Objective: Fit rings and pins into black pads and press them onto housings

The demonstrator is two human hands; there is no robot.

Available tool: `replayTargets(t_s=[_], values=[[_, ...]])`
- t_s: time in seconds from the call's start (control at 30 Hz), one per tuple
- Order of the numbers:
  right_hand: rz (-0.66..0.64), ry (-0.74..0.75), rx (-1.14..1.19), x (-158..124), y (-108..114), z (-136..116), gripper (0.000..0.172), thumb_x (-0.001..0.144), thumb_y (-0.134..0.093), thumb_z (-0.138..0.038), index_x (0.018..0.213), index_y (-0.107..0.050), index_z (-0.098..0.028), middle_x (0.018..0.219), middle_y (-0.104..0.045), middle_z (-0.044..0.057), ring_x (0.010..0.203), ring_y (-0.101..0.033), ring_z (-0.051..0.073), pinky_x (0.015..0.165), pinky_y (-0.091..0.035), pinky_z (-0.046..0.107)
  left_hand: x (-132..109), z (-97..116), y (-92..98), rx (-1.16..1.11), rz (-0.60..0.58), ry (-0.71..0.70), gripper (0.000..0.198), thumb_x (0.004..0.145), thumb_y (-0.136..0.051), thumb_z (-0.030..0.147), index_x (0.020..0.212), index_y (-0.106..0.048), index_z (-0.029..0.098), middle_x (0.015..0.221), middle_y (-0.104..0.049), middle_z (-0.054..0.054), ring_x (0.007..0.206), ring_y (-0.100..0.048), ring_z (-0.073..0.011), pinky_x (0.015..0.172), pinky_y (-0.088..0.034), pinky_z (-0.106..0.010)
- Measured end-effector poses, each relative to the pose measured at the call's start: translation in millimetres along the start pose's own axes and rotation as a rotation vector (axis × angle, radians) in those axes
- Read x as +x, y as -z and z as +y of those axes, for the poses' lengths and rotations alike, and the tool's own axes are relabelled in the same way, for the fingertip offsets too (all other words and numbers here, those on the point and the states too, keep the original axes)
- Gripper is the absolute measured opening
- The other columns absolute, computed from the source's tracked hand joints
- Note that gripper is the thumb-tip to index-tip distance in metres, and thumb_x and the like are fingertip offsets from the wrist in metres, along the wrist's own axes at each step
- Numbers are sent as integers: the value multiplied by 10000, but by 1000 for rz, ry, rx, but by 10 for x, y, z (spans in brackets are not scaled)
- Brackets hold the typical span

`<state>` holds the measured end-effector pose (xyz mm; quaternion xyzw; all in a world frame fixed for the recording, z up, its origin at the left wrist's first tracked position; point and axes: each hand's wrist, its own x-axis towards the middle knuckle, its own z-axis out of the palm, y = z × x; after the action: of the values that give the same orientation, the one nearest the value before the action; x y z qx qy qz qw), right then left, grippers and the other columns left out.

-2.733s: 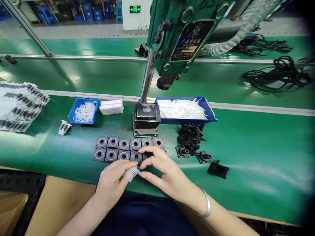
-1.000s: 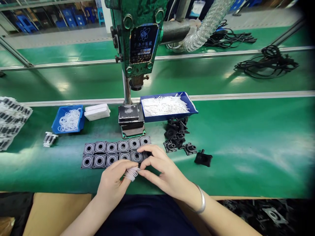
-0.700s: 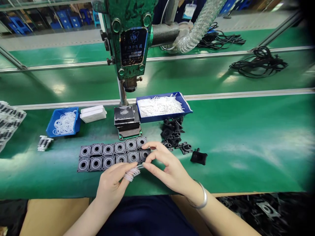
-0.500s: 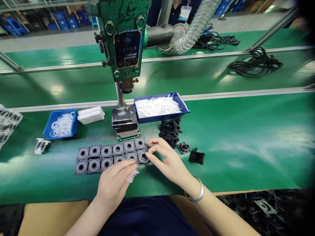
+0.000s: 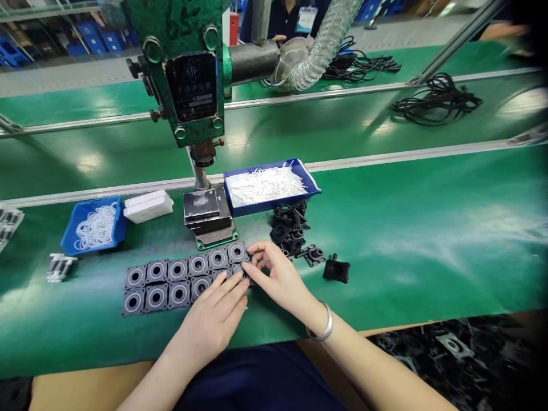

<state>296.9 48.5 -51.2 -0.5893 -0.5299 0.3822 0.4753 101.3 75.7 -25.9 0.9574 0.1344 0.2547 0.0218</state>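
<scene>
Black plates (image 5: 185, 285) in two rows are partly covered by the left grip (image 5: 214, 319), its fingers straight and together (whether anything is held beneath cannot be told). By the right grip (image 5: 278, 279), curled, the rows' right end is reached; whether anything is pinched cannot be told. Beyond, the press (image 5: 194, 85) is flanked by a bin (image 5: 119, 225) of white rings (image 5: 96, 227) and a tray (image 5: 257, 207) of white strips (image 5: 265, 185), all borne by the green surface (image 5: 406, 228).
</scene>
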Motion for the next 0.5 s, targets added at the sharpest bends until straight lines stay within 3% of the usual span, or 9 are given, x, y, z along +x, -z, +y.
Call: replayTargets(t_s=[0.13, 0.23, 0.3, 0.37, 0.5], values=[[-13, -88, 126, 51, -9, 75, 259, 889, -636, -366, 1048, -518, -200, 947, -582, 34, 786, -588, 133, 678, -533, 268, -10, 0, -44, -16, -17, -27, 233, 973, -458, 83, 1048, -679, 71, 1213, -711, -155, 1234, -616, -291, 1037, -531, -505], [100, -103, 187, 99, 82, 31, 320, 888, -635, -456, 1048, -514, -207, 885, -585, 15, 732, -594, 128, 639, -516, 255, -27, 31, 34, -112, 15, 40, 234, 961, -460, 64, 1062, -670, 83, 1227, -697, -165, 1255, -596, -289, 1061, -499, -501], [191, -74, 182, 119, 155, -31, 320, 894, -628, -475, 1046, -528, -211, 813, -585, -2, 699, -589, 130, 633, -507, 253, -54, 45, 217, -243, 44, 213, 235, 949, -477, 60, 1087, -659, 115, 1207, -695, -150, 1194, -628, -236, 1019, -525, -394], [239, -43, 137, 131, 201, -79, 293, 896, -636, -457, 1038, -553, -214, 784, -597, -2, 687, -589, 132, 641, -502, 254, -95, 32, 500, -396, -7, 431, 210, 941, -506, 80, 1066, -656, 158, 1107, -713, -99, 1038, -674, -165, 899, -549, -264], [264, 98, -18, 184, 150, -28, 211, 910, -624, -387, 1028, -583, -216, 878, -617, 35, 746, -611, 150, 665, -502, 267, -230, -159, 1147, -436, -360, 787, 136, 914, -565, 137, 892, -678, 210, 876, -718, 4, 812, -670, -136, 740, -506, -218]])
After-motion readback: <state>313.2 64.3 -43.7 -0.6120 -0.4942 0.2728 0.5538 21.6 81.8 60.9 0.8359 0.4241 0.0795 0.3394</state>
